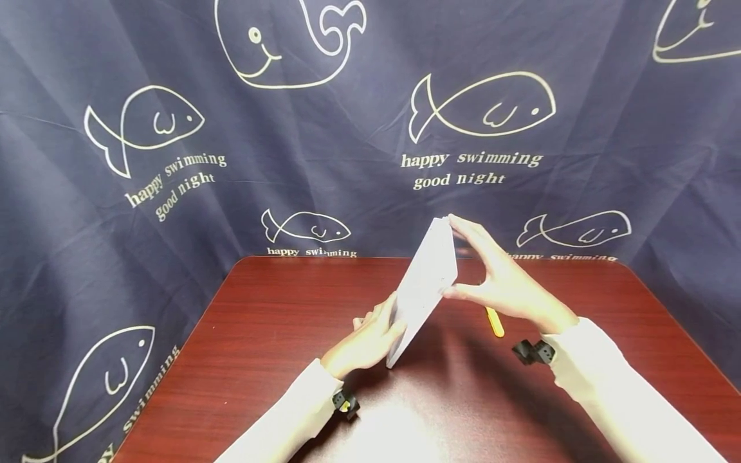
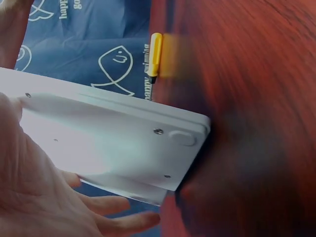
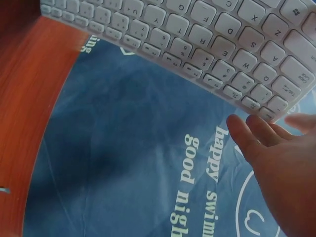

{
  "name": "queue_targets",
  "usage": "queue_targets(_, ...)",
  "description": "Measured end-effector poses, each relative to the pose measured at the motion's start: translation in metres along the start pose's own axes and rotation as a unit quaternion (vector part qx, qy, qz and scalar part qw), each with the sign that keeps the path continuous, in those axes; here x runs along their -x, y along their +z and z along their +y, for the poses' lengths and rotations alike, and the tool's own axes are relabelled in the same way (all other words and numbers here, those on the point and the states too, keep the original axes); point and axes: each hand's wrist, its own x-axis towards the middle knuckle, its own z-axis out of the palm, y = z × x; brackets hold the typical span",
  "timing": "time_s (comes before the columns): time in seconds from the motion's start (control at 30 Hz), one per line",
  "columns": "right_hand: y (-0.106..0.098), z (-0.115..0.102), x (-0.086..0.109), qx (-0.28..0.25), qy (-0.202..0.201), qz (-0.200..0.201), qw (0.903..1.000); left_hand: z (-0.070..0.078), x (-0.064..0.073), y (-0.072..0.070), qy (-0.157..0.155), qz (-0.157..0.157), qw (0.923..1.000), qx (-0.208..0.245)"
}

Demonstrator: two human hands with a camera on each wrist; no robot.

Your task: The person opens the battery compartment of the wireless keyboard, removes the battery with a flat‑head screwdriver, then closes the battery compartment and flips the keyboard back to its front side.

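Observation:
A white keyboard stands steeply on one end over the table, its upper end leaning right. Its plain underside, with screws and a rubber foot, shows in the left wrist view; the lettered keys show in the right wrist view. My left hand touches the keyboard's lower left part, several fingers stretched out past its edge in the left wrist view. My right hand holds the raised end, fingertips at the top corner and thumb at the corner below it.
A slim yellow pen-like thing with a dark tip lies on the reddish-brown table, behind my right hand. A dark blue curtain with fish drawings and lettering hangs behind the table. A small dark camera sits at my right wrist.

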Motion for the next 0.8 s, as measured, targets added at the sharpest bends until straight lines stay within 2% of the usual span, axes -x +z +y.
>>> queue_targets(0.13,-0.002,0.004,0.007,-0.010,-0.013,0.004,0.9999,-0.002,0.001,0.002,-0.018,-0.017,0.9994,-0.022)
queue_targets(0.3,-0.006,0.006,0.011,-0.011,-0.046,0.009,0.9988,-0.005,0.002,0.002,-0.019,-0.041,0.9988,-0.017)
queue_targets(0.57,-0.013,0.014,0.020,0.023,-0.052,0.013,0.9983,-0.010,0.003,0.002,0.001,-0.057,0.9983,-0.005)
queue_targets(0.73,-0.017,0.011,0.025,0.042,-0.066,0.024,0.9967,-0.014,0.002,0.004,0.017,-0.062,0.9979,-0.009)
queue_targets(0.8,-0.018,0.010,0.028,0.057,-0.059,0.027,0.9962,-0.015,0.002,0.004,0.021,-0.062,0.9978,-0.010)
